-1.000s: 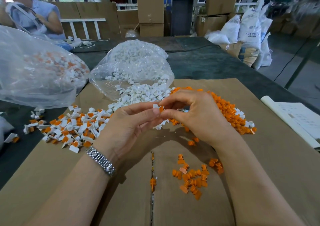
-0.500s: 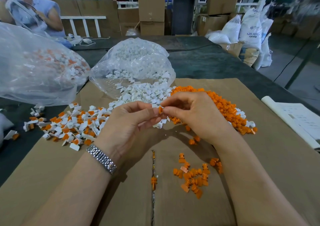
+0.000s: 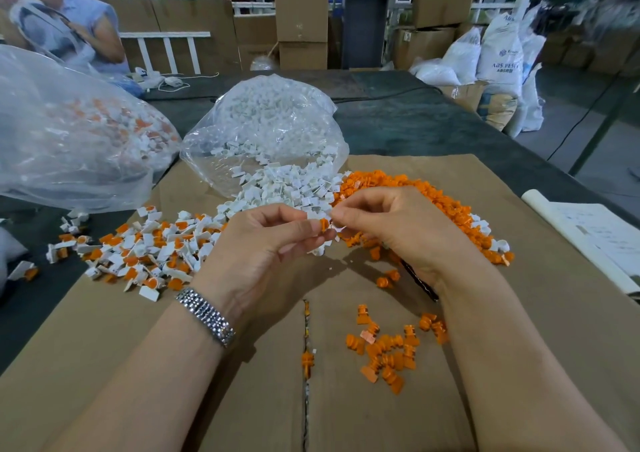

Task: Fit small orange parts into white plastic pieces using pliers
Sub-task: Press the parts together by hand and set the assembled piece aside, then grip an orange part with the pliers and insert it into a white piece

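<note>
Single head-worn view, wide-angle, looking forward and down over cardboard sheet point(image 3: 104, 347) on table. Close to both forearms, entering from bottom edge; hands meet at frame centre. Far workshop, stacked boxes point(image 3: 301, 25) across upper frame, edges bowed. No second view to overlap.

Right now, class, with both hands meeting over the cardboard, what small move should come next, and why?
Probably press the orange part home into the white piece. The left hand and right hand pinch them together at the fingertips, and orange shows between them, so it looks not fully seated.
</note>
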The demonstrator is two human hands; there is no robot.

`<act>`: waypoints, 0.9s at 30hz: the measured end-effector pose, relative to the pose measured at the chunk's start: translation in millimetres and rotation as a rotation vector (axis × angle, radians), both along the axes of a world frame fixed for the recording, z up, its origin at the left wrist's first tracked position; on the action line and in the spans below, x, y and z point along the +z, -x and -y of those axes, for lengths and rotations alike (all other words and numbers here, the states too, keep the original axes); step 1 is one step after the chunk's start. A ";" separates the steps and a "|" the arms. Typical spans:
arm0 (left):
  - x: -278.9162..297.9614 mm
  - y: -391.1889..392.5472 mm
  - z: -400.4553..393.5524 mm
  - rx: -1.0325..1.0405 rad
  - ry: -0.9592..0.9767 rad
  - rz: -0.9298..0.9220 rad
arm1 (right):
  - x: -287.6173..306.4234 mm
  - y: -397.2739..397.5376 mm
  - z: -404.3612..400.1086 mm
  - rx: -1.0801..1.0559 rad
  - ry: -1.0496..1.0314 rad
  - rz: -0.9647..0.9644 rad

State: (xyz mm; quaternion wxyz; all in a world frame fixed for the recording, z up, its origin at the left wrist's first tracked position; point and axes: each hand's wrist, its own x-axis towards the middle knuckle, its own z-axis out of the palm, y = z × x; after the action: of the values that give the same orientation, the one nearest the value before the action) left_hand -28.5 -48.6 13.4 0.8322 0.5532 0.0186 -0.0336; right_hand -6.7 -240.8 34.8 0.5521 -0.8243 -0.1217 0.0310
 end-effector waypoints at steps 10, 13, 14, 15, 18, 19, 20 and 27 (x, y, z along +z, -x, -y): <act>-7.8 -12.9 -14.8 0.068 0.013 -0.048 | -10.2 -9.5 15.3 -0.328 0.984 -0.080; -9.1 -14.3 -16.1 0.054 0.054 -0.051 | -9.4 -7.8 14.5 -0.335 1.017 -0.016; -9.2 -14.8 -16.7 0.050 0.073 -0.054 | -9.6 -8.0 14.4 -0.333 1.018 -0.005; -9.2 -15.5 -17.1 0.049 0.088 -0.057 | -9.7 -8.4 14.2 -0.326 1.006 0.003; -9.4 -16.6 -18.4 0.055 0.132 -0.056 | -10.5 -9.3 14.9 -0.318 0.837 0.037; -9.7 -16.9 -18.6 0.061 0.151 -0.056 | -8.7 -9.1 15.6 -0.318 0.745 0.052; -10.3 -17.3 -18.9 0.068 0.168 -0.057 | -5.1 -7.5 16.2 -0.313 0.646 0.068; -9.6 -19.3 -16.8 0.088 0.250 -0.021 | 15.6 9.9 5.5 0.093 0.378 -0.058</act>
State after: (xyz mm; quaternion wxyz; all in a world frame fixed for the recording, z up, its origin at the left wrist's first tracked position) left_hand -9.2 -31.8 3.7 0.8949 0.4436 0.0475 -0.0049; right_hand -16.6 -246.3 50.4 0.3888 -0.9055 -0.1357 0.1026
